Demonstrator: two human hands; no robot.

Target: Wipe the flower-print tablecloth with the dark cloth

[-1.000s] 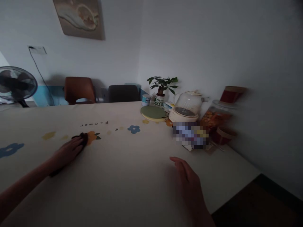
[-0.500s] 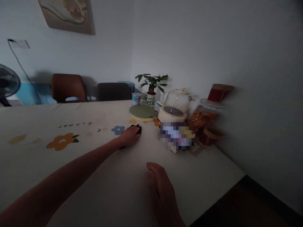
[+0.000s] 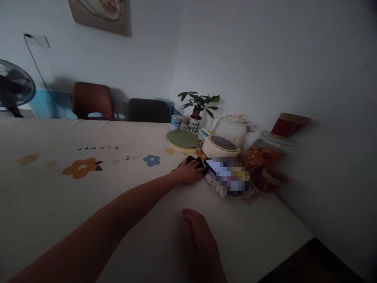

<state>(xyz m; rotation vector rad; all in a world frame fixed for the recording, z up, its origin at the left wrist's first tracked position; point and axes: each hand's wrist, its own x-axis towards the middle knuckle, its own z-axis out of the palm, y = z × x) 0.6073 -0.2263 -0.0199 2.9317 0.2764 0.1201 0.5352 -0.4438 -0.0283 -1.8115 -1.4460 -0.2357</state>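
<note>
Fingers of the left hand (image 3: pixel 191 173) press a dark cloth (image 3: pixel 193 160) (right hand (image 3: pixel 200 243) flat, fingers together) near an orange-filled jar (image 3: pixel 262 153).

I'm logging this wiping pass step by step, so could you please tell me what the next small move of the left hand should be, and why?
Probably draw the left hand and the dark cloth under it back toward the open tablecloth. The cloth already sits against the phone, with the kettle and green mat close behind, so little room lies ahead. The right hand rests flat.

Beyond the table (image 3: pixel 59 204) stand two chairs (image 3: pixel 92 100) and one fan (image 3: pixel 14 86); by one glass kettle (image 3: pixel 226 135) sit one potted plant (image 3: pixel 198 110), one green mat (image 3: pixel 182 140), two jars (image 3: pixel 265 151).
</note>
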